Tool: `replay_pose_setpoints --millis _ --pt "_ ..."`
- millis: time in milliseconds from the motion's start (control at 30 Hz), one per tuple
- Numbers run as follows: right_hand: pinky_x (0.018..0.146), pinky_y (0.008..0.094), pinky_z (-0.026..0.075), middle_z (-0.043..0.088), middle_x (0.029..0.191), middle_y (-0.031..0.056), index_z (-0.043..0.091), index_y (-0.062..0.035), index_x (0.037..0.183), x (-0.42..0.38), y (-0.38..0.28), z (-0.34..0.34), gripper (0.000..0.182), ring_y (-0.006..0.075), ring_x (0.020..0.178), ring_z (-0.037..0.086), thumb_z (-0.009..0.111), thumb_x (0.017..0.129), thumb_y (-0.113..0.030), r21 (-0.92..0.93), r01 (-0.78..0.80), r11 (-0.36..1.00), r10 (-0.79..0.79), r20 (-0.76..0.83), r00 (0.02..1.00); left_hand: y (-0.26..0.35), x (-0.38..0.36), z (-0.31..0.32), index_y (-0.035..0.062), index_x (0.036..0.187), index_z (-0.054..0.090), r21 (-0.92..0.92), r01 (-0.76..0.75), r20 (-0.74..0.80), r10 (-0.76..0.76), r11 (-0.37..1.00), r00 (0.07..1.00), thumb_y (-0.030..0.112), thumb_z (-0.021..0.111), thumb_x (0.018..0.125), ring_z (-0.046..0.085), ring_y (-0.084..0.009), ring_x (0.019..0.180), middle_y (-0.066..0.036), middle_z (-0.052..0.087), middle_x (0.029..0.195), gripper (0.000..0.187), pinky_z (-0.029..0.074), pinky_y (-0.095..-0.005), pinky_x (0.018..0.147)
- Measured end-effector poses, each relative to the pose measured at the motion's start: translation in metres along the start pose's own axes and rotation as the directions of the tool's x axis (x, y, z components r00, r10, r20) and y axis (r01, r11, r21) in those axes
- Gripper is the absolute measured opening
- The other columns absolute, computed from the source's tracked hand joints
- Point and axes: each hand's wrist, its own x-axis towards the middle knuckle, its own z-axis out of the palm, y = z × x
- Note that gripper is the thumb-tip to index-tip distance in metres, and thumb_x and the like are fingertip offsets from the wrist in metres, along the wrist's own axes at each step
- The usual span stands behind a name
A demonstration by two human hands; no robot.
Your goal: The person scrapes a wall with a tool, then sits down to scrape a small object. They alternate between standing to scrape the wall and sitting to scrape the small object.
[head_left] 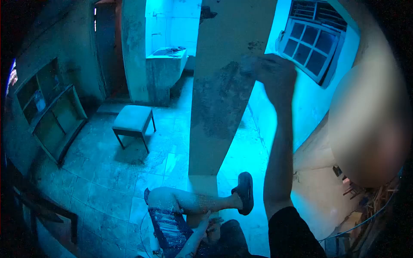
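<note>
My right hand is raised in front of the pillar and the bright wall. Its fingers look curled together; in the dark I cannot make out what they hold, if anything. Low in the view, my left hand has its fingers apart and seems empty, just below a bare shin. That leg is bent, with frayed denim shorts at the thigh and a dark slipper on the foot.
A stool stands on the tiled floor. Left of it, a wooden frame leans near the wall. Behind are a concrete basin and a doorway. A paned window is at upper right, above sticks and a cable. A large blurred patch covers the right side.
</note>
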Motion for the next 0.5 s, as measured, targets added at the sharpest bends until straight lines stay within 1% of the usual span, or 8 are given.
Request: replay_pose_setpoints --millis 33,133,200,233,300,400,433,500 --pt "0.063 0.0272 0.047 0.062 0.071 0.0119 0.063 -0.0001 0.081 0.0 -0.003 0.022 0.021 0.0179 0.067 0.061 0.065 0.066 -0.015 -0.185 -0.127 0.975 0.131 0.008 0.991 0.0 0.0 0.0 0.0039 0.105 0.051 0.006 0.011 0.016 -0.011 1.0 1.0 0.06 0.032 0.078 0.034 -0.0087 0.046 -0.009 0.056 0.101 0.065 0.035 -0.0236 0.049" --pt "0.061 0.0262 0.048 0.062 0.071 0.0119 0.063 0.0002 0.08 -0.001 0.004 0.009 0.019 0.0174 0.067 0.061 0.064 0.067 -0.013 -0.214 0.003 0.977 0.02 0.104 0.994 0.002 -0.005 0.004 0.0033 0.106 0.05 0.026 0.034 0.042 -0.035 0.999 0.999 0.059 0.032 0.079 0.034 -0.0085 0.046 -0.01 0.056 0.102 0.065 0.035 -0.0232 0.048" --pt "0.06 0.0235 0.048 0.062 0.071 0.0121 0.062 0.0004 0.081 -0.002 0.0 -0.005 0.017 0.0163 0.066 0.061 0.063 0.067 -0.01 0.083 -0.091 0.992 0.078 0.145 0.986 0.013 -0.017 0.018 0.0021 0.106 0.05 0.028 0.132 -0.086 -0.13 0.991 0.988 0.057 0.029 0.081 0.032 -0.008 0.043 -0.01 0.056 0.102 0.064 0.033 -0.0192 0.043" --pt "0.058 0.0221 0.048 0.062 0.07 0.0118 0.062 0.0018 0.08 -0.006 -0.004 -0.01 0.015 0.0159 0.063 0.061 0.063 0.068 -0.006 0.175 -0.083 0.981 0.069 0.085 0.994 0.013 -0.017 0.018 0.0021 0.106 0.05 0.029 0.134 -0.086 -0.131 0.991 0.988 0.057 0.029 0.081 0.032 -0.008 0.043 -0.01 0.056 0.102 0.064 0.033 -0.0192 0.043" --pt "0.056 0.0234 0.049 0.062 0.069 0.0111 0.062 0.0022 0.079 -0.006 0.004 0.008 0.013 0.0163 0.061 0.062 0.063 0.068 -0.005 -0.005 0.071 0.997 -0.07 0.091 0.993 0.013 -0.017 0.018 0.0019 0.106 0.05 0.02 0.139 -0.081 -0.137 0.99 0.987 0.057 0.029 0.081 0.032 -0.0079 0.043 -0.01 0.056 0.102 0.064 0.032 -0.0189 0.043" --pt "0.056 0.0233 0.049 0.062 0.069 0.0107 0.062 0.0018 0.079 -0.01 -0.001 0.024 0.012 0.0163 0.061 0.062 0.061 0.069 -0.004 -0.226 0.115 0.967 -0.112 0.026 0.993 0.014 -0.018 0.018 0.0017 0.106 0.05 0.02 0.152 -0.092 -0.149 0.988 0.985 0.056 0.029 0.081 0.032 -0.0079 0.043 -0.011 0.056 0.102 0.064 0.032 -0.0184 0.042" --pt "0.056 0.0233 0.049 0.062 0.069 0.0107 0.062 0.0018 0.079 -0.008 0.001 0.017 0.012 0.0163 0.061 0.062 0.061 0.069 -0.004 -0.224 0.106 0.969 -0.105 0.016 0.994 0.014 -0.018 0.019 0.0017 0.106 0.05 0.023 0.153 -0.096 -0.15 0.988 0.984 0.056 0.029 0.081 0.032 -0.0079 0.043 -0.011 0.056 0.102 0.064 0.031 -0.0183 0.042" --pt "0.056 0.0279 0.048 0.062 0.067 0.0098 0.063 -0.0025 0.072 0.0 0.002 -0.006 0.02 0.0194 0.06 0.061 0.067 0.065 -0.02 0.182 -0.048 0.982 0.042 0.035 0.998 0.014 -0.018 0.019 0.0015 0.106 0.05 0.031 0.145 -0.091 -0.142 0.989 0.986 0.056 0.029 0.081 0.032 -0.0078 0.043 -0.011 0.056 0.102 0.063 0.031 -0.018 0.042"
